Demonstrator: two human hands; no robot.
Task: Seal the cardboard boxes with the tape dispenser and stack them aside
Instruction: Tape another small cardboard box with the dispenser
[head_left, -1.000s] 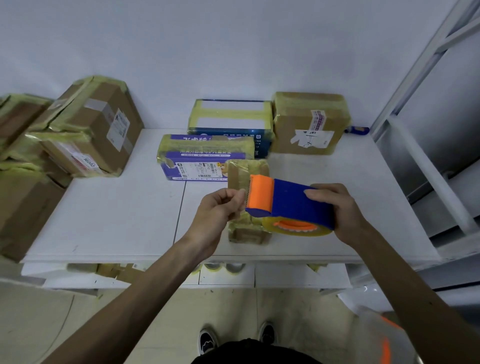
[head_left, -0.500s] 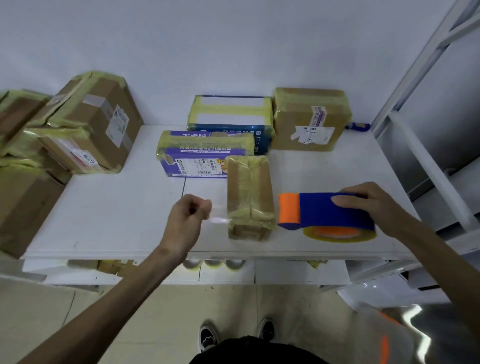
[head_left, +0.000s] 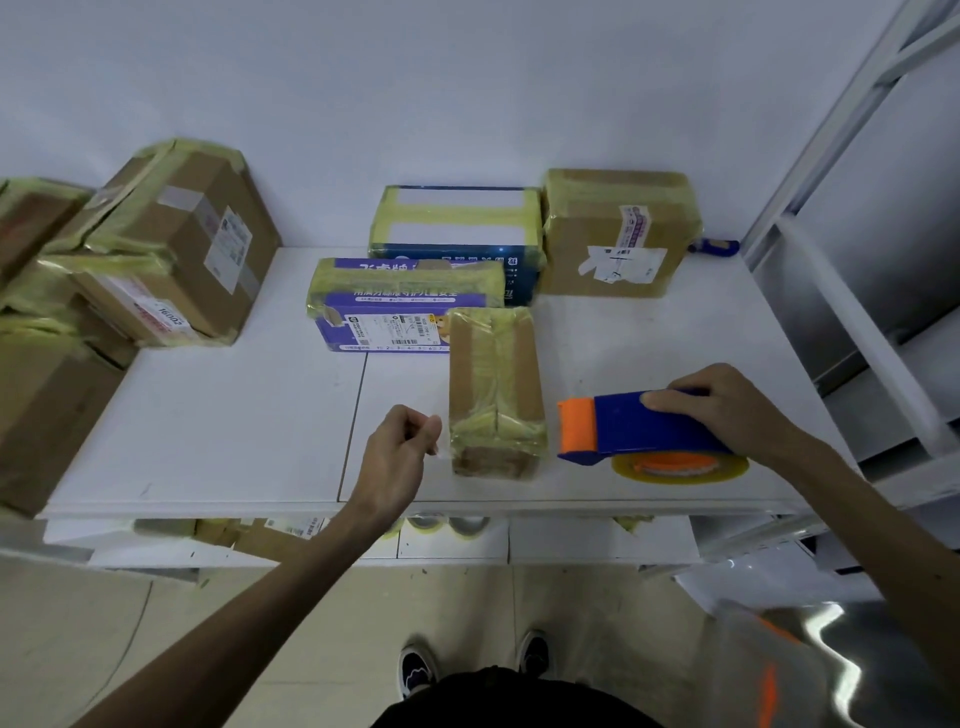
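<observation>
1. The left hand (head_left: 400, 452) hovers low over the white counter (head_left: 234, 415), just left of the small box (head_left: 496, 389). Its fingers are curled in, with thumb and forefinger pinched on a glinting bit of clear tape (head_left: 438, 453).
2. Over on the other side, the right hand (head_left: 727, 410) is wrapped over the top of the tape dispenser (head_left: 639, 428). The dispenser has a blue body, and its orange nose points at the small box.
3. The dispenser sits just right of that box, near the counter's front edge. Its yellowish roll (head_left: 680, 467) is down at the counter; whether it touches cannot be told.
4. The small box lies flat between the two hands, lengthwise away from the person. It is brown cardboard banded with yellowish tape.
5. Right behind it is a purple box (head_left: 410, 306). Behind that a blue box (head_left: 457, 223) stands at the wall, with a brown taped box (head_left: 618, 234) beside it.
6. On the left, taped cardboard boxes (head_left: 171, 244) are piled together.
</observation>
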